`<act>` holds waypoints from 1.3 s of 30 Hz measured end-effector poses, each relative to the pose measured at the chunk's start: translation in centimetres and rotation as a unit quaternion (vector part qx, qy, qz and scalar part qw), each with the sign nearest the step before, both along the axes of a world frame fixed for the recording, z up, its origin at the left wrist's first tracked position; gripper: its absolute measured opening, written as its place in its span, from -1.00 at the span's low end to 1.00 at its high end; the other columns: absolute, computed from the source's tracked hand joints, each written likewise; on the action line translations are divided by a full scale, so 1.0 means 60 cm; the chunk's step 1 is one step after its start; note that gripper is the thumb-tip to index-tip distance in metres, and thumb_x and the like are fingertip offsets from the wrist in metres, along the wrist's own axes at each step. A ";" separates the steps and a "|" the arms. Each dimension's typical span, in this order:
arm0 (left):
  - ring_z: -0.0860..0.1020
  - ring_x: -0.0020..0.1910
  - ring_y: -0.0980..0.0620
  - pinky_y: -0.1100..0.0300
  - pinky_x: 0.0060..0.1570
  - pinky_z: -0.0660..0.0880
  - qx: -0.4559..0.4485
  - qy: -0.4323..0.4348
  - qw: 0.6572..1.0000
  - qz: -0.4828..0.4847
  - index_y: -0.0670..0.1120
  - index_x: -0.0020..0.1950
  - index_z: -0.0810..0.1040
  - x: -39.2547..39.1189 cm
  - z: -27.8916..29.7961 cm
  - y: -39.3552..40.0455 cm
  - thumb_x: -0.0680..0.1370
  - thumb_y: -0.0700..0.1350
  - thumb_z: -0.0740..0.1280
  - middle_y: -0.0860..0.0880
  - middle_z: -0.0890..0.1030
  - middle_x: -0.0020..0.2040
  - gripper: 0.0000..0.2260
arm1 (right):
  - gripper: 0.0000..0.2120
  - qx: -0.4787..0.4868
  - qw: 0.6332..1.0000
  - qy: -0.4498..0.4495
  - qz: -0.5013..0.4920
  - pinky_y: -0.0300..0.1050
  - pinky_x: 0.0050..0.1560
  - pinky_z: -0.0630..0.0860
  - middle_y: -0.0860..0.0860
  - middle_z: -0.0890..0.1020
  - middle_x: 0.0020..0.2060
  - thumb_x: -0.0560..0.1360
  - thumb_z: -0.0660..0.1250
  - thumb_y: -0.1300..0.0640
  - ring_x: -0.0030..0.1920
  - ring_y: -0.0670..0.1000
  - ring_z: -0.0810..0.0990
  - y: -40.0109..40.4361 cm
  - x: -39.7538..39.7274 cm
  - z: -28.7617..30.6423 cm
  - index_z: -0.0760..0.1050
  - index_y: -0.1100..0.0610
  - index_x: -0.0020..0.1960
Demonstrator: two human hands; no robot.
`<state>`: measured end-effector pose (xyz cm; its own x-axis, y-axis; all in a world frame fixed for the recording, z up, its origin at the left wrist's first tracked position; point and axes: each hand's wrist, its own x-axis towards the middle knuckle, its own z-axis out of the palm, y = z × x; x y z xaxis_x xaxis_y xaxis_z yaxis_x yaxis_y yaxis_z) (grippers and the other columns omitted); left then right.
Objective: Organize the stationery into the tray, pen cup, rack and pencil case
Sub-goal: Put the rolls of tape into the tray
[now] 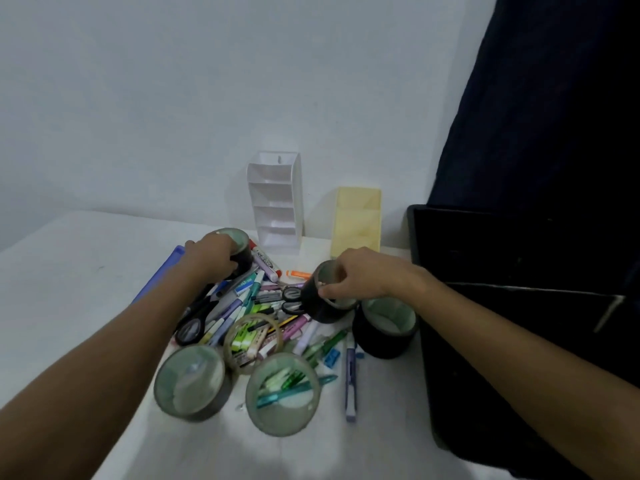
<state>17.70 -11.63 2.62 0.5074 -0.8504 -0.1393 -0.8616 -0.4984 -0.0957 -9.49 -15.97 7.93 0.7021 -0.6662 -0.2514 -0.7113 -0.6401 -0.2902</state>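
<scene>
A heap of pens, markers and scissors lies on the white table, with several tape rolls around it. My left hand grips a black tape roll at the heap's far left. My right hand pinches the rim of another black tape roll, tilted, right of the heap. The white tiered rack and the yellow pen cup stand at the back by the wall. A black tray sits on the right.
Another black roll stands right of the heap. Two grey-green rolls and a clear roll lie at the front. A purple flat case lies at the left. A dark curtain hangs on the right.
</scene>
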 end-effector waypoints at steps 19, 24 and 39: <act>0.38 -0.40 -0.02 0.13 -0.36 0.22 -0.258 0.054 0.926 -0.272 -0.22 -0.27 0.50 -0.214 0.232 0.021 0.51 -0.12 0.38 -0.10 0.47 -0.40 -0.78 | -0.82 -0.009 0.966 -0.252 -0.056 -0.11 0.14 0.55 0.01 0.68 -0.01 0.48 0.39 0.17 0.04 -0.07 0.63 -0.054 -0.096 0.054 0.61 0.08 0.08; 0.47 -0.29 -0.09 0.16 -0.31 0.30 -0.245 0.077 0.897 -0.361 -0.04 -0.33 0.42 -0.340 0.251 -0.089 0.51 -0.06 0.36 -0.03 0.46 -0.37 -0.76 | -0.84 -0.137 0.943 -0.252 -0.169 -0.39 -0.08 0.44 -0.13 0.64 -0.16 0.48 0.40 0.20 -0.11 -0.15 0.59 -0.085 -0.268 0.108 0.63 0.06 0.04; 0.54 0.06 -0.13 0.04 0.04 0.49 -0.137 0.071 0.882 -0.445 -0.12 0.17 0.59 -0.543 0.052 -0.266 0.50 -0.17 0.36 -0.13 0.54 0.12 -0.75 | -0.63 -0.119 0.944 0.032 -0.306 -0.03 0.09 0.57 0.15 0.51 0.19 0.49 0.26 0.36 0.08 0.15 0.59 -0.197 -0.407 -0.011 0.56 0.11 0.24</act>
<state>-14.89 -27.60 5.72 -0.3837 -0.9150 0.1243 -0.9172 0.3933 0.0638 -33.89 -27.77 7.25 0.1564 -0.9851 -0.0722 -0.9802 -0.1458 -0.1343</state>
